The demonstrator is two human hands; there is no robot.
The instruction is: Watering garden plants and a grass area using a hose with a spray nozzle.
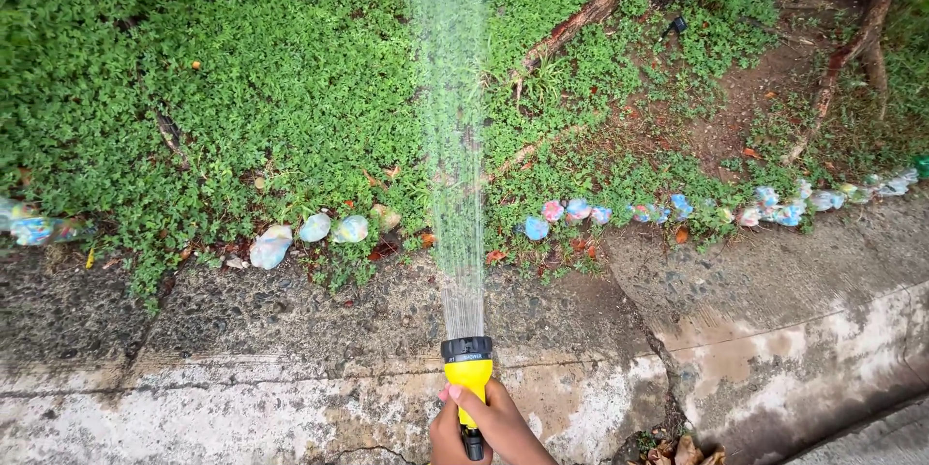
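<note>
So from my remote seat here's the view: one hand (484, 426) is wrapped snug around the yellow plastic hose spray nozzle with the black front ring (468, 373), fingers fully closed on the handle, low in the middle of the shot. Honestly I can't tell whether it's the left or the right hand, and the other one isn't in view at all. The nozzle sits over the stained, cracked concrete curb (242, 397) and throws a wide fan of water (450, 136) straight ahead across the green low ground cover (242, 68).

Along the bed edge runs a line of painted pastel stones (581, 211), and exposed brown tree roots (571, 30) cross the soil farther back, next to a bare dirt patch (745, 97).

What I'd worry about: I reckon a spray held on one spot could wash soil out onto the curb. Wet concrete looks slippery too, and a wet plastic handle could twist in the grip and swing the spray off.
</note>
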